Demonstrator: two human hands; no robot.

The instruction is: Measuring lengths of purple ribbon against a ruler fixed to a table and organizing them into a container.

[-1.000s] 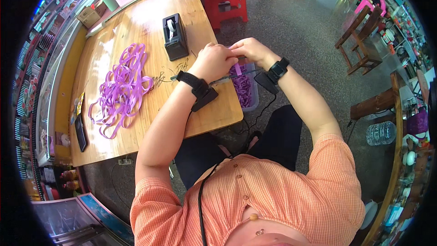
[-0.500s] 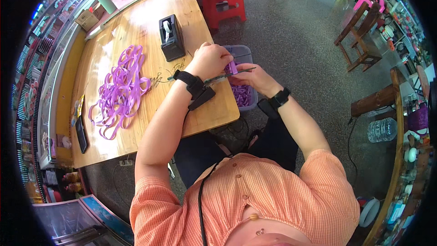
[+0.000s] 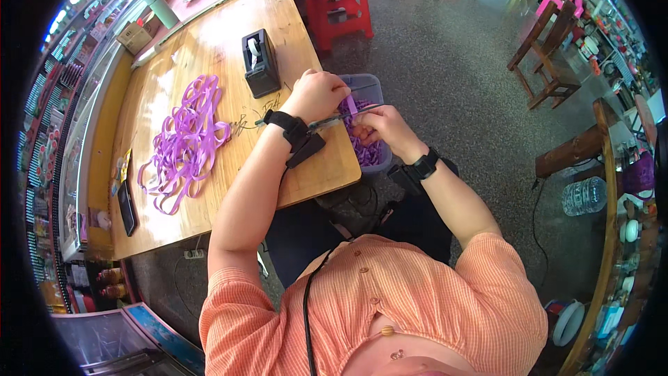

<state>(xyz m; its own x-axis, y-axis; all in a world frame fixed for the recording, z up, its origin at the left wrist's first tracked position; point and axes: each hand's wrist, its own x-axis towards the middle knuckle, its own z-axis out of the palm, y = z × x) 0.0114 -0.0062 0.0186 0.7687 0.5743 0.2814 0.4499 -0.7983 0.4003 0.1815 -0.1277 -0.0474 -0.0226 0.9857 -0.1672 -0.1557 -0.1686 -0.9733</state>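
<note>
Just past the right edge of the wooden table [image 3: 229, 35], my left hand [image 3: 318, 95] pinches a short strip of purple ribbon [image 3: 351, 105]. Closed around its lower end are the fingers of my right hand [image 3: 386, 129]. A thin dark rod [image 3: 327, 122] runs from the table edge under my left wrist and across to my right fingers; its kind is unclear. Below both hands stands a clear plastic bin [image 3: 378, 160] holding many small purple pieces. Left of my forearm lies a loose heap of purple ribbon [image 3: 188, 143].
A black tape dispenser [image 3: 261, 73] stands on the table beyond my left hand. A black narrow case [image 3: 126, 205] lies near the left edge. Beyond the table are a red stool [image 3: 341, 10] with a seated person and a wooden chair [image 3: 550, 56].
My right hand has come slightly down and left, its fingers more curled, near the strip's lower end. My left hand keeps its pinch and has barely moved.
</note>
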